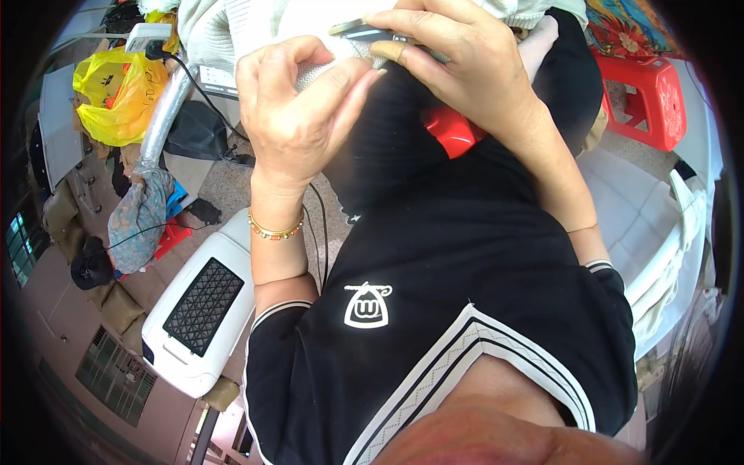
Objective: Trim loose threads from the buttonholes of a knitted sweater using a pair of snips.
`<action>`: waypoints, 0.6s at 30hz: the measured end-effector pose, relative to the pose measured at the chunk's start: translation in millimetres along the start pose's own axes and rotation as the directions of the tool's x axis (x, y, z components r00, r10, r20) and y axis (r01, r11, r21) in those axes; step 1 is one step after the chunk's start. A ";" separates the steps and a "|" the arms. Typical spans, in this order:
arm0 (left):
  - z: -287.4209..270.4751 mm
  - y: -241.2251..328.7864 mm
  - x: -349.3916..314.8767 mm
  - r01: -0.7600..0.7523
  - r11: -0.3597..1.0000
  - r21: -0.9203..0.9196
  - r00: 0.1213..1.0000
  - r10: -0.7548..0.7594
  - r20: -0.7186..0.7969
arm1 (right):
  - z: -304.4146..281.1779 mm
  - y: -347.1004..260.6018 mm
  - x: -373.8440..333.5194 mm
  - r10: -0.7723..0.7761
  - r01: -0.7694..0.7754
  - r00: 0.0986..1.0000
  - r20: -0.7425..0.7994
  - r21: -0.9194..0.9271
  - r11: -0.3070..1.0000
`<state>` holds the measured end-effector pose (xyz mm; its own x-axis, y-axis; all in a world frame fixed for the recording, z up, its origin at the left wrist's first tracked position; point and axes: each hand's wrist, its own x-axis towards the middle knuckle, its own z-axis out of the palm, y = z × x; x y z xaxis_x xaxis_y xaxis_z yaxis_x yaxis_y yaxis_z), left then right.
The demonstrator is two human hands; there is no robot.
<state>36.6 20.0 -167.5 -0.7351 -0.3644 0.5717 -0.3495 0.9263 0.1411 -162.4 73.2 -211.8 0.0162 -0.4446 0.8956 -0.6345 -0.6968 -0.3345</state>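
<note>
At the top middle, my left hand (298, 108) is closed in a pinch on a piece of white knitted fabric (314, 75), thumb and forefinger pressed at its edge. Opposite it, my right hand (473, 66) grips a slim metal tool (363, 32) with a shiny, narrow end; its exact kind is partly hidden by the fingers. A tan wrap covers my right thumb tip, which lies against the knit close to the left fingertips. More white knitwear (256, 19) spreads across my lap and beyond both hands.
Left of me are a yellow plastic bag (120, 97), a black cable (205, 97) and a white machine casing with a black grille (198, 310). A red plastic stool (643, 101) stands at the right, above a white-lined bin (628, 201).
</note>
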 end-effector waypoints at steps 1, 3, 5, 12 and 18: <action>0.3 0.1 0.1 0.003 1.000 0.001 1.000 -0.003 0.002 | -0.4 0.0 0.4 0.020 -0.019 1.000 -0.002 0.014 1.000; 1.1 0.2 1.3 0.008 1.000 0.002 1.000 -0.008 0.003 | -1.4 1.8 -0.7 0.038 -0.038 0.999 -0.001 0.029 0.999; 1.2 0.1 1.9 -0.002 1.000 -0.005 1.000 0.002 0.006 | -1.2 3.7 -4.2 0.055 -0.055 0.998 0.003 0.056 0.997; -3.1 -5.0 -7.4 0.018 0.998 -0.060 1.000 -0.017 0.011 | -11.2 -7.8 8.6 0.057 -0.058 0.998 0.017 0.086 0.995; -15.1 -33.5 -54.8 0.317 0.869 -0.379 0.928 -0.368 -0.067 | -30.6 -34.2 30.1 0.429 -0.443 0.857 0.284 -0.018 0.896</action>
<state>97.4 10.4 -191.4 -0.5146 -0.6722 0.5324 -0.3166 0.7259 0.6105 -163.9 100.8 -164.4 -0.0394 -0.8402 0.5409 -0.5902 -0.4172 -0.6911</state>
